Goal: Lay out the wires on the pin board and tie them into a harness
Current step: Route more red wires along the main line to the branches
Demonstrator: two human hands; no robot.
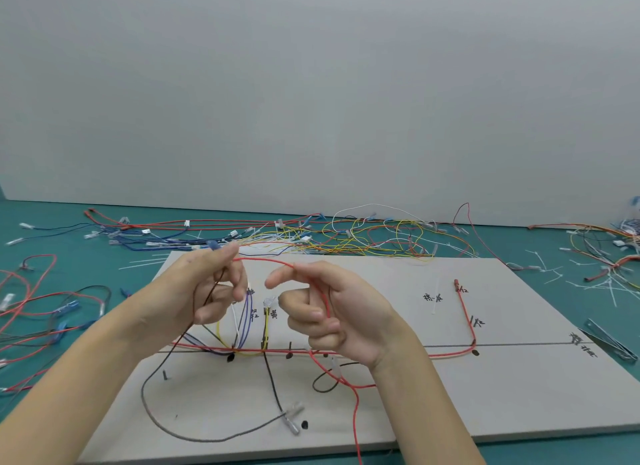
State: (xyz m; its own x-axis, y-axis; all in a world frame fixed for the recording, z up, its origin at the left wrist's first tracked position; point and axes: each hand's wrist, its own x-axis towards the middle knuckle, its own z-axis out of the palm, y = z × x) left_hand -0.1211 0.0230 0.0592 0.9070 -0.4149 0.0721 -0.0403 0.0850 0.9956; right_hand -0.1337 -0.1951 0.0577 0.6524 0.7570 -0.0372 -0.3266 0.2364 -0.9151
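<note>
Red wire [263, 260]: thin, light and limp, it spans between both hands above the board [519, 388]; it will sag and slide, I judge.
Left hand [207, 288]: fingers curled, pinching the red wire together with a dark wire [194, 322].
Right hand [332, 312]: fingers curled around the red wire.
Where to hold: close to the bend, not on the end terminal.
Board: other wires already lie along its pins.
</note>
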